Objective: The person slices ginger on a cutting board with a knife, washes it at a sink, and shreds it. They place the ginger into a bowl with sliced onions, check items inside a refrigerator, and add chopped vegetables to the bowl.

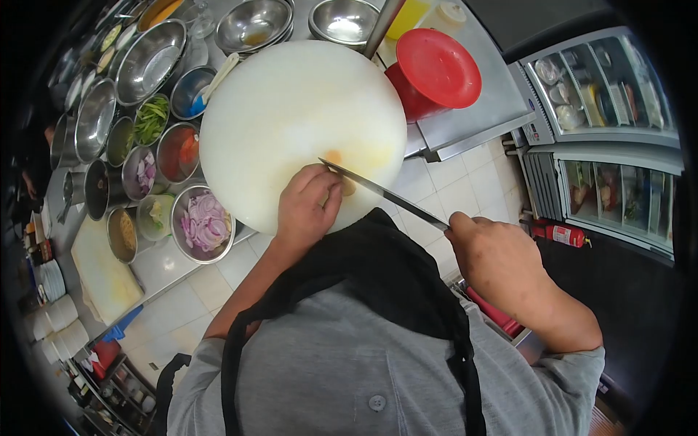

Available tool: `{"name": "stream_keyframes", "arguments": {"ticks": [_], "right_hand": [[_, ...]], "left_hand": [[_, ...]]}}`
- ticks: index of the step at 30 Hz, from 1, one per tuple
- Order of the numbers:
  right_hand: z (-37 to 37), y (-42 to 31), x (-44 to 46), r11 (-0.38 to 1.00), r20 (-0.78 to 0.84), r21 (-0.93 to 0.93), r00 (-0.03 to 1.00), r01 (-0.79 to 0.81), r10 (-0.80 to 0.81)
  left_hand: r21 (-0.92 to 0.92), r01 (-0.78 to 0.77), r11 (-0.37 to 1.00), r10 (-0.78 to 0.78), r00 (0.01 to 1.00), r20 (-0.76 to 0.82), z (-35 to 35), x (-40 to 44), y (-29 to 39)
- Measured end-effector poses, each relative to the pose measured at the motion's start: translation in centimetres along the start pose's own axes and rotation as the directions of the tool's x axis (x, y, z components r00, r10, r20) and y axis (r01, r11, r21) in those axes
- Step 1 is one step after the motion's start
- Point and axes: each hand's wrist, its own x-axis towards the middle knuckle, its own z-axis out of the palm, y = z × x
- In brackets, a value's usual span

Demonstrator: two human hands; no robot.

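My right hand is closed round the handle of a long kitchen knife. The blade points up and left across a round white cutting board, its tip close to my left hand. My left fingers are curled down on the board beside the blade, and whatever they press on is hidden beneath them. A thin round orange slice lies just past the blade's tip. Another pale orange piece lies on the near side of the blade, by my left fingertips.
Left of the board stand metal bowls, among them sliced red onion, green strips and orange-red pieces. A red plate tops a red container at upper right. Glass-door fridges and a fire extinguisher are at right.
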Motion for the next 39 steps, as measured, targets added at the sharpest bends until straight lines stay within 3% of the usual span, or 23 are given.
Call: {"name": "stream_keyframes", "arguments": {"ticks": [5, 9, 17, 24, 26, 32, 35, 39], "right_hand": [[2.0, 0.3, 2.3, 0.993, -0.058, 0.076, 0.995, 0.089, -0.085], [3.4, -0.1, 5.0, 0.994, -0.012, 0.089, 0.998, 0.060, -0.059], [0.4, 0.2, 1.0, 0.999, -0.020, 0.028, 0.999, 0.041, -0.041], [4.3, -0.1, 4.9, 0.990, -0.016, 0.120, 0.997, 0.077, -0.076], [4.8, 0.0, 5.7, 0.991, -0.123, 0.098, 0.989, 0.091, -0.078], [1.8, 0.1, 2.5, 0.995, -0.150, 0.034, 0.984, 0.098, -0.091], [0.1, -0.2, 1.4, 0.998, -0.011, 0.044, 0.999, 0.053, -0.053], [3.1, -0.1, 3.4, 0.993, -0.057, 0.062, 0.994, 0.100, -0.096]], "left_hand": [[0.022, -0.044, 0.999, 0.045, 0.999, -0.022, -0.1, 0.1, 0.0], [0.016, -0.024, 1.000, 0.025, 0.999, -0.047, 0.0, 0.2, 0.3], [0.037, -0.045, 0.998, 0.047, 0.998, -0.052, 0.1, 0.0, 0.3], [0.018, -0.007, 1.000, 0.007, 0.999, -0.033, 0.0, -0.1, 0.5], [-0.002, -0.011, 1.000, 0.011, 0.999, -0.032, 0.1, -0.1, 0.2], [0.049, -0.026, 0.998, 0.029, 0.998, -0.047, 0.0, -0.1, 0.5], [0.050, -0.047, 0.998, 0.050, 0.997, -0.051, 0.0, -0.1, 0.4], [0.059, -0.048, 0.997, 0.052, 0.996, -0.077, 0.1, -0.2, 0.3]]}}
